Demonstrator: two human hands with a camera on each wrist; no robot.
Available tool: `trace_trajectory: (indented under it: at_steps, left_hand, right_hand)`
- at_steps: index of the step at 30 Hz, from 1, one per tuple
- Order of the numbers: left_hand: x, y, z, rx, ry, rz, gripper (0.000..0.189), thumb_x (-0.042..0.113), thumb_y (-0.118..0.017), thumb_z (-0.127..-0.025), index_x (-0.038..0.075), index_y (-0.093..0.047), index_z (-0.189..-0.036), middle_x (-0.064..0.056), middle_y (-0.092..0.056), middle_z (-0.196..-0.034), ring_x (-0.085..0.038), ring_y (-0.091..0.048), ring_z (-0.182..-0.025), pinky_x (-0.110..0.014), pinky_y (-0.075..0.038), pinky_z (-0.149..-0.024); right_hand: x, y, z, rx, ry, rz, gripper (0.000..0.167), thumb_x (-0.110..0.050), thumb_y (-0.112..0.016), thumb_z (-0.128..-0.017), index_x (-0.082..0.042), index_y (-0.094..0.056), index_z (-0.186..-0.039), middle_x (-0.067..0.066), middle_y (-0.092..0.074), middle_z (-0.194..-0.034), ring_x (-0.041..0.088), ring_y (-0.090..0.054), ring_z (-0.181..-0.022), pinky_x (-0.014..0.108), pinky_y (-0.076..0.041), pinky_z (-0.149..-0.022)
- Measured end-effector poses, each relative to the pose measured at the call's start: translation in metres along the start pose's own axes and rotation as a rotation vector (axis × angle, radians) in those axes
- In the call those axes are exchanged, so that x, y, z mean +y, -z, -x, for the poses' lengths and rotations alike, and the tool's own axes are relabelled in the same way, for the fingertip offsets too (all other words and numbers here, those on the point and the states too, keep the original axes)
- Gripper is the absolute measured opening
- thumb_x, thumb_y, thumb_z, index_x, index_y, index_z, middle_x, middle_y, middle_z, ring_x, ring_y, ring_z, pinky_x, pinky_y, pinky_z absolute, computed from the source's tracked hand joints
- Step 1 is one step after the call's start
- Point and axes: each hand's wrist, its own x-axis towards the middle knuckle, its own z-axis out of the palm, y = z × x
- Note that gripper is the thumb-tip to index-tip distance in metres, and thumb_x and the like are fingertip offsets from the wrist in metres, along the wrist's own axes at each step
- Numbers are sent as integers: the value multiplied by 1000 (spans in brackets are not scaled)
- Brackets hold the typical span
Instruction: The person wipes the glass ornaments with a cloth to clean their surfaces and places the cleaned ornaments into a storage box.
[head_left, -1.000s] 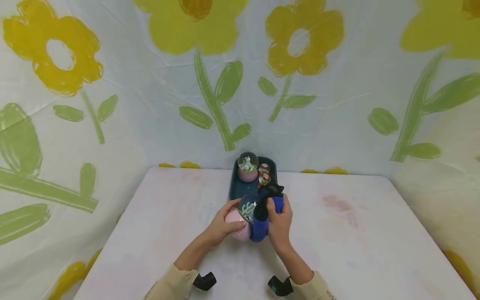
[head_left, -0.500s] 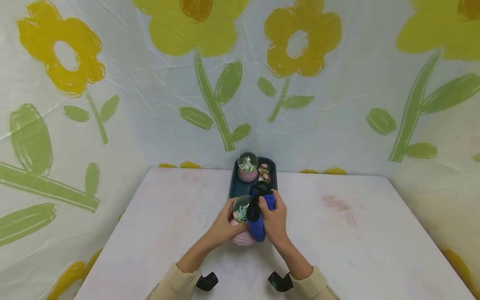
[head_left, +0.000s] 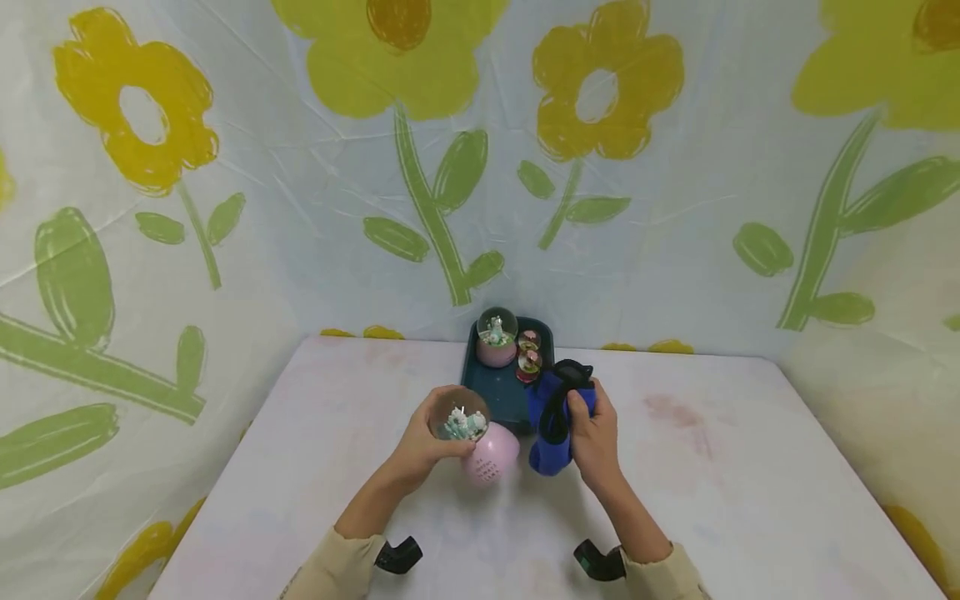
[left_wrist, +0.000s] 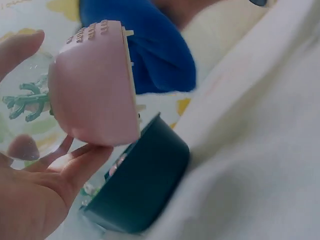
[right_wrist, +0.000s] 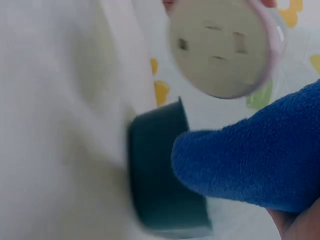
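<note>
A snow globe [head_left: 492, 455] with a pink base and a clear dome is in my left hand [head_left: 414, 448], whose fingers and thumb grip it around the dome. It is tilted, dome toward the left and base toward the right. In the left wrist view, the pink base [left_wrist: 95, 85] shows raised lettering, and a green figure [left_wrist: 30, 102] stands inside the dome. The base's flat underside [right_wrist: 220, 47] faces the right wrist camera. My right hand [head_left: 598, 435] grips a bunched blue cloth [head_left: 551, 457] with black trim, apart from the globe.
Behind the hands, a dark teal tray [head_left: 491, 392] lies on the white table [head_left: 712, 467]. In it stand another pink-based snow globe [head_left: 497, 340] and two small round ornaments [head_left: 529, 361]. A flower-patterned sheet [head_left: 322, 167] rises behind the table.
The cloth, which was against the globe, has moved right and away with my right hand. My left hand has shifted left and turned the globe, its base now pointing right.
</note>
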Motion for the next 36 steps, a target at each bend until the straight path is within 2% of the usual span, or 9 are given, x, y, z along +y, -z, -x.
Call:
trace_trajectory:
  at_steps: [6, 9, 12, 17, 21, 24, 28, 31, 36]
  left_hand:
    - [8, -3, -6, 24, 65, 237, 81, 3, -81, -73, 11, -33, -138, -12, -40, -134, -24, -45, -119, -33, -44, -94]
    - [10, -6, -3, 74, 139, 351, 76, -1, -74, -76, 15, -30, -136, -12, -40, -132, -24, -49, -114, -36, -46, -91]
    - [9, -7, -1, 132, 185, 405, 66, -1, -70, -79, 12, -31, -131, -12, -45, -128, -23, -53, -108, -43, -49, -90]
    - [5, -14, -3, 173, 188, 448, 64, 6, -70, -83, 6, -28, -132, -14, -48, -125, -23, -57, -106, -52, -48, -90]
    - [0, -22, -2, 151, 192, 443, 72, 8, -70, -84, 7, -22, -139, -13, -41, -131, -22, -53, -112, -53, -46, -93]
    - [-2, -21, 0, 143, 188, 430, 70, 9, -67, -88, 8, -23, -143, -13, -38, -134, -22, -52, -112, -51, -47, -92]
    - [0, -17, -1, 128, 193, 473, 55, 15, -60, -95, 12, -32, -141, -12, -42, -133, -24, -53, -110, -48, -49, -90]
    - [1, -14, 0, 72, 221, 500, 46, 19, -57, -97, 16, -35, -137, -11, -45, -130, -26, -53, -111, -49, -49, -89]
    - [-1, -6, -1, -77, 221, 390, 41, 26, -58, -96, 17, -36, -130, -13, -48, -121, -31, -63, -96, -50, -54, -78]
  right_hand:
    - [6, -5, 13, 70, -226, -203, 38, -28, -42, -105, -2, -47, -133, 8, -53, -124, 18, -48, -116, 22, -41, -95]
    - [3, -12, 25, 106, -369, -322, 45, -37, -35, -106, -7, -38, -140, 7, -45, -136, 15, -41, -125, 21, -36, -101]
    - [1, -20, 34, 116, -427, -391, 50, -43, -32, -105, -10, -32, -143, 7, -41, -140, 17, -39, -128, 22, -36, -103]
    - [-4, -36, 37, 6, -296, -379, 56, -48, -32, -104, -10, -26, -145, 12, -37, -142, 22, -35, -130, 32, -31, -109]
    - [-1, -42, 43, -187, -125, -163, 52, -30, -36, -105, -5, -22, -148, 19, -31, -146, 32, -31, -133, 53, -27, -109]
    - [5, -36, 46, -356, -14, 33, 59, -19, -39, -102, -4, -12, -151, 23, -22, -151, 42, -26, -136, 65, -25, -104]
    - [8, -26, 39, -505, 101, 86, 68, -15, -47, -97, -11, -7, -153, 18, -23, -150, 41, -29, -133, 65, -32, -100]
    - [8, -22, 34, -511, 132, 50, 64, -9, -50, -96, -16, -17, -151, 12, -35, -141, 34, -39, -124, 51, -42, -97]
    - [5, -22, 31, -412, 65, -28, 50, -4, -46, -99, -12, -31, -146, 16, -44, -136, 34, -47, -120, 46, -45, -95]
